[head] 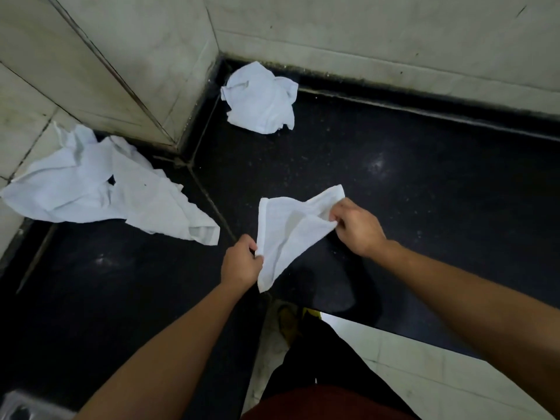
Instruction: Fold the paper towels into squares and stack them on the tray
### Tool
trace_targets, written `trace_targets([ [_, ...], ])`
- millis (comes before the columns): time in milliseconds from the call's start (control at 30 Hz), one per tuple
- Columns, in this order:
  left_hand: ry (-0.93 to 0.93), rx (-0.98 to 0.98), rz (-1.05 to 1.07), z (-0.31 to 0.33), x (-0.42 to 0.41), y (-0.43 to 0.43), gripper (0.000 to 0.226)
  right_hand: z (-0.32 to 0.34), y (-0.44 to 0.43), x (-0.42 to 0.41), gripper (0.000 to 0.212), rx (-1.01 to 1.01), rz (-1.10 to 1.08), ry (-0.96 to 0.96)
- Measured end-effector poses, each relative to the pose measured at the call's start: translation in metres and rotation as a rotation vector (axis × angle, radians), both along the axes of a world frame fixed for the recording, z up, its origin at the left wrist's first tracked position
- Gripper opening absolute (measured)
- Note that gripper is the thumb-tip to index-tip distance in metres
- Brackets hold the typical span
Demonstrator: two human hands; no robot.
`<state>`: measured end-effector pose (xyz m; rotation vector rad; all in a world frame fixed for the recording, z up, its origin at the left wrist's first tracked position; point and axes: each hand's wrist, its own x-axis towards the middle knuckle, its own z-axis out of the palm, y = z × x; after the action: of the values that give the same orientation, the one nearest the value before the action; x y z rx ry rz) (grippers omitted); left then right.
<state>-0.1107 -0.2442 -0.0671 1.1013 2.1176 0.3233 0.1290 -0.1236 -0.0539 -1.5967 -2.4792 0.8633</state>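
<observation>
A white paper towel (291,231) hangs in the air above the dark counter, partly folded and creased. My left hand (241,263) pinches its lower left edge. My right hand (357,227) pinches its upper right corner. A crumpled towel (262,98) lies at the back near the wall corner. Larger rumpled towels (100,189) lie spread at the left. A shiny metal object (18,409) shows at the bottom left corner; whether it is the tray I cannot tell.
The black stone counter (424,183) meets pale tiled walls (363,31) at the back and left. The counter's front edge (394,325) runs at the lower right, with pale floor tiles beyond. My dark trousers and a shoe (288,321) show below.
</observation>
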Motion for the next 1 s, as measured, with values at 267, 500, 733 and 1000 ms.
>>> trace_targets([
  [267, 0.197, 0.042, -0.203, 0.003, 0.003, 0.010, 0.012, 0.001, -0.012, 0.056, 0.019, 0.007, -0.058, -0.160],
  [500, 0.259, 0.124, -0.091, 0.002, -0.001, 0.071, 0.032, 0.001, 0.029, -0.005, 0.041, -0.109, -0.429, -0.084],
  [733, 0.088, 0.023, 0.166, -0.010, -0.012, 0.107, 0.005, -0.013, 0.063, -0.016, 0.020, -0.179, -0.510, -0.162],
  [1000, 0.043, 0.093, 0.330, -0.019, -0.013, 0.119, 0.002, -0.016, 0.073, -0.016, 0.016, -0.098, -0.527, -0.158],
])
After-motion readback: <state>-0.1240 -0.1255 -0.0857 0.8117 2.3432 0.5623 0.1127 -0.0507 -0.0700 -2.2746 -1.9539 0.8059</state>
